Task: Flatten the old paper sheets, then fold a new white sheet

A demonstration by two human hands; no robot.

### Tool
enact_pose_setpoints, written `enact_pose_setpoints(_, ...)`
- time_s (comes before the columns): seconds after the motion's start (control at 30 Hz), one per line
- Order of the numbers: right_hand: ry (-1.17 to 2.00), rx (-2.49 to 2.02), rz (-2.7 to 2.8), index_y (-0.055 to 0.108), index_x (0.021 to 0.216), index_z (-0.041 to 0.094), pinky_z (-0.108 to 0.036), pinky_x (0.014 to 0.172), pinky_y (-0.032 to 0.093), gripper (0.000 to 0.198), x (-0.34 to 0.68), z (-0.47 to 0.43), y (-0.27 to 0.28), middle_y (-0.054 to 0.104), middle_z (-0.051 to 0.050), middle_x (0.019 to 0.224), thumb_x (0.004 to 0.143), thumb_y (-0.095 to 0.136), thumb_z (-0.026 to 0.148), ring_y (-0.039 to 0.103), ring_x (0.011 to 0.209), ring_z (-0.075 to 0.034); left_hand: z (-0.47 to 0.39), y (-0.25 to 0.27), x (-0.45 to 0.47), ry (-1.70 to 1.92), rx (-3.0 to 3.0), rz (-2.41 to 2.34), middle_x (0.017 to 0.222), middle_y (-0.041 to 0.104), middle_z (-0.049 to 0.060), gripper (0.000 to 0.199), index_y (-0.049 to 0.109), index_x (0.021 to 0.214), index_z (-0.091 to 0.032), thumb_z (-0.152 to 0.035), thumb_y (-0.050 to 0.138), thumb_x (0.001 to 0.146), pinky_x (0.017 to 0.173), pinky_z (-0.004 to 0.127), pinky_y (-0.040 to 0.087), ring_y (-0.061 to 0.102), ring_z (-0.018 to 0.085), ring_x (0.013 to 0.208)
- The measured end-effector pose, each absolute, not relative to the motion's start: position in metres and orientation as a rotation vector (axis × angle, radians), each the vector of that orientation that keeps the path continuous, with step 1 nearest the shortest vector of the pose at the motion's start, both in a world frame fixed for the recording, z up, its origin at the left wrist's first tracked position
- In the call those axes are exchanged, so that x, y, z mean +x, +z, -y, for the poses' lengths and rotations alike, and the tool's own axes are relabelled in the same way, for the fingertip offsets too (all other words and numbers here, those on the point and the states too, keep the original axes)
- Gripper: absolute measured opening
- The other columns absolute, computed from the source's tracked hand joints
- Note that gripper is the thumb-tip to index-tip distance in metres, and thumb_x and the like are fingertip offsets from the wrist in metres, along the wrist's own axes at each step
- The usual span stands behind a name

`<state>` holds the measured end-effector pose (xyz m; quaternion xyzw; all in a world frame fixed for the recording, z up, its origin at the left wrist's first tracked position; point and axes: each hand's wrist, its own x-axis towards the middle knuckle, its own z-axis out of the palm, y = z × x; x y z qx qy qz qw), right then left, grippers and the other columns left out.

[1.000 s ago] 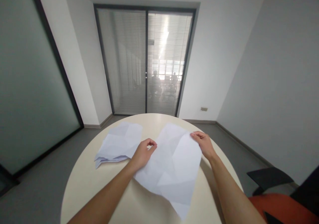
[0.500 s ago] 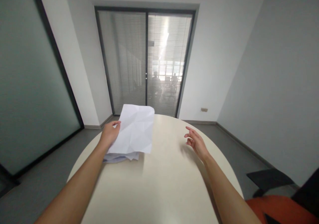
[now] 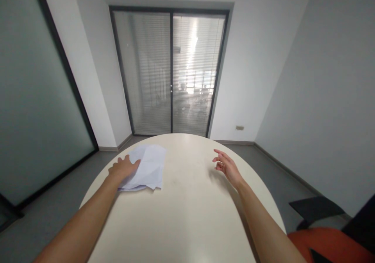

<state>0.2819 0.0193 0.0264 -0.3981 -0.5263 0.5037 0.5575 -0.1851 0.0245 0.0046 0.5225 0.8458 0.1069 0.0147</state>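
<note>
A small stack of creased white paper sheets (image 3: 149, 167) lies on the left part of the round cream table (image 3: 187, 212). My left hand (image 3: 123, 168) rests over the stack's left edge with its fingers spread, grasping nothing. Its thumb reaches across the top sheet; whether the palm presses on the paper is hidden. On the other side, my right hand (image 3: 227, 167) hovers just above the tabletop, fingers apart and slightly curled, with nothing in it.
An orange chair (image 3: 328, 243) with a black armrest (image 3: 318, 207) stands at the lower right. Beyond the table is a glass door with blinds (image 3: 143, 79). A frosted glass panel (image 3: 43, 99) stands on the left, and a wall socket (image 3: 239, 128) is low on the far wall.
The sheet my left hand held up by its left edge has come down onto the stack. That hand has let go and spread its fingers. My right hand has barely shifted.
</note>
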Motion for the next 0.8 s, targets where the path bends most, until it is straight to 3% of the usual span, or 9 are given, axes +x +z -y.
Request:
enact_pose_setpoints(0.17,1.054,-1.076,1.533,0.063,0.124,0.02,-0.034,0.07,0.053,0.054,0.264,-0.017,0.02,0.069,-0.005,0.087,0.086,0.06,0.059,0.058,0.065,-0.015,-0.019,-0.027,-0.157,0.163,1.877,-2.561,0.153,0.039,0.025,0.076,0.04,0.152,-0.015,-0.063,0.031,0.093,0.109,0.058,0.031,0.039,0.045,0.139)
enact_pose_setpoints(0.23,0.967,-1.131,1.733,0.064,0.122,0.018,-0.038,0.079,0.054,0.052,0.246,-0.011,0.016,0.071,-0.008,0.089,0.089,0.056,0.057,0.064,0.077,-0.019,-0.017,-0.037,-0.15,0.172,2.091,-2.418,0.156,0.036,0.023,0.074,0.039,0.152,-0.014,-0.061,0.031,0.095,0.116,0.054,0.024,0.032,0.042,0.144)
enact_pose_setpoints(0.3,0.825,-1.126,1.985,0.066,0.121,0.019,-0.043,0.091,0.051,0.047,0.224,0.0,0.013,0.071,-0.011,0.106,0.092,0.054,0.054,0.067,0.093,-0.023,-0.016,-0.04,-0.146,0.22,2.243,-2.244,0.158,0.035,0.02,0.073,0.039,0.152,-0.013,-0.059,0.032,0.096,0.119,0.05,0.021,0.028,0.038,0.147)
enact_pose_setpoints(0.4,0.563,-1.019,2.347,0.056,0.139,0.023,-0.048,0.116,0.031,0.055,0.191,0.022,0.009,0.049,-0.014,0.149,0.092,0.055,0.052,0.045,0.137,-0.029,-0.014,-0.037,-0.139,0.318,2.397,-1.947,0.159,0.034,0.016,0.071,0.042,0.15,-0.013,-0.057,0.036,0.096,0.121,0.043,0.022,0.029,0.031,0.148)
enact_pose_setpoints(0.57,0.623,-1.112,2.672,0.03,0.155,0.035,-0.069,0.116,0.003,0.075,0.166,0.043,0.012,0.016,-0.008,0.166,0.091,0.047,0.069,0.008,0.152,-0.038,-0.015,-0.027,-0.127,0.561,2.416,-1.664,0.158,0.038,0.013,0.064,0.047,0.146,-0.016,-0.052,0.044,0.094,0.121,0.041,0.027,0.036,0.026,0.145)
enact_pose_setpoints(0.7,0.59,-1.082,2.725,0.034,0.153,0.037,-0.07,0.114,-0.004,0.084,0.172,0.042,0.019,0.01,-0.008,0.167,0.082,0.053,0.078,0.001,0.152,-0.039,-0.022,-0.018,-0.121,0.61,2.393,-1.601,0.156,0.039,0.014,0.061,0.051,0.142,-0.014,-0.051,0.041,0.095,0.121,0.041,0.027,0.037,0.026,0.144)
enact_pose_setpoints(0.8,0.542,-1.101,2.704,0.045,0.148,0.037,-0.07,0.114,-0.006,0.076,0.176,0.039,0.02,0.021,-0.009,0.165,0.084,0.053,0.076,0.006,0.152,-0.039,-0.02,-0.01,-0.114,0.477,2.436,-1.587,0.161,0.032,0.013,0.061,0.05,0.144,-0.017,-0.052,0.044,0.094,0.121,0.044,0.025,0.03,0.029,0.148)
